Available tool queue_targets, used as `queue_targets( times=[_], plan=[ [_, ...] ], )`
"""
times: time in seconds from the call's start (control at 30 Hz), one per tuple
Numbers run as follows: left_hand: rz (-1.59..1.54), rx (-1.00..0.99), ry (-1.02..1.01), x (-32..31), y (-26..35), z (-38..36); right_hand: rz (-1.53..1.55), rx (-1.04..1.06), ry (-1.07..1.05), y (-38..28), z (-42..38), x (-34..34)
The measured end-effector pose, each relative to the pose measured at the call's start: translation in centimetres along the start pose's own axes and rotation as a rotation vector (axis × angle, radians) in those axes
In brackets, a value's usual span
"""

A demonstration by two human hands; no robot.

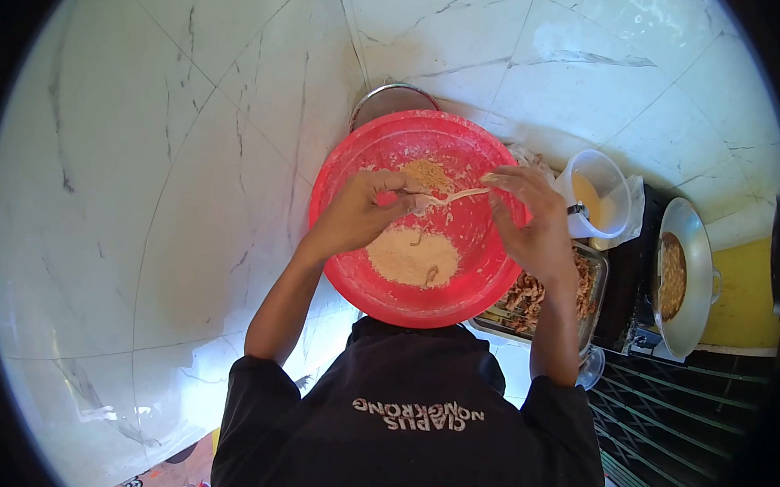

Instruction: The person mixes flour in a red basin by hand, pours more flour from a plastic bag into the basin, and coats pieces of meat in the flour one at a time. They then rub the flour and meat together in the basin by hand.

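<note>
The left hand [361, 215] has its thumb and index finger closed on one end of a thin, pale strip [460, 194], near the middle of the basin's width. The right hand [533, 218] has its fingertips together at the strip's other end, with pale residue on them; the exact contact of its thumb cannot be confirmed. The strip is suspended between the two hands, slightly bent, above the interior of a round red basin [483, 272]. Inside the basin, a mound of pale powder [398, 257] lies on the side nearer the torso, with small slender pieces on it. A patch of yellowish crumbs [425, 171] lies on the far side, and white residue marks the red surface. Beyond the far rim, part of a round metal-rimmed container [395, 98] shows. To the right of the basin stands a translucent tub [614, 178] containing yellowish contents. Nearer the torso, a rectangular tray [601, 289] holds brown, irregular pieces, partly hidden by the right forearm. Farther right, a wide metal pan [699, 297] contains a brown mass, beside a yellow surface [745, 286]. The person wears a dark shirt [408, 459] with pale lettering.
</note>
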State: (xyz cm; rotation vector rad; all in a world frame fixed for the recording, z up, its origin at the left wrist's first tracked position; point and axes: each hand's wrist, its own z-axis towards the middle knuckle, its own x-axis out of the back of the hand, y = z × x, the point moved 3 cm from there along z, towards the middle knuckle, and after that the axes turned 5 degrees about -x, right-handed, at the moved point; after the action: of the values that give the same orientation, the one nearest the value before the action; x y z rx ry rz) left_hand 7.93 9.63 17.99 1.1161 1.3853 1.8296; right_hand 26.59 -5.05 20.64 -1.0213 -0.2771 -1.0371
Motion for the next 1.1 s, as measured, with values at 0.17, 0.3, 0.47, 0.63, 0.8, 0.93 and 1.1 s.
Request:
queue_targets(
  times=[0.17, 0.3, 0.47, 0.63, 0.8, 0.93, 1.1],
  plan=[
    [-0.006, -0.063, 0.009, -0.6, -0.1, 0.5, 0.152, 0.018, -0.112, -1.2, -0.5, -3.1],
    [0.051, -0.102, 0.022, -0.6, 0.6, 0.4, 0.100, 0.034, -0.148, -1.1, -0.5, -3.6],
    [0.452, -0.233, 0.119, -0.6, 0.4, -0.2, -0.020, 0.090, -0.138, -1.4, -0.6, -4.0],
    [0.483, -0.268, 0.156, -0.7, 1.3, -0.9, -0.132, -0.060, -0.135, 0.4, -1.2, -4.3],
    [0.398, -0.172, 0.128, -0.2, 0.0, -0.9, -0.064, -0.161, -0.377, 1.1, -2.3, -4.3],
    [0.214, -0.040, 0.062, -0.8, -0.7, -0.7, 0.170, -0.131, -0.223, -0.9, -1.5, -3.9],
    [0.019, 0.013, 0.022, -1.6, -0.9, -0.5, 0.029, 0.103, -0.116, -1.4, -1.1, -3.8]
  ],
)
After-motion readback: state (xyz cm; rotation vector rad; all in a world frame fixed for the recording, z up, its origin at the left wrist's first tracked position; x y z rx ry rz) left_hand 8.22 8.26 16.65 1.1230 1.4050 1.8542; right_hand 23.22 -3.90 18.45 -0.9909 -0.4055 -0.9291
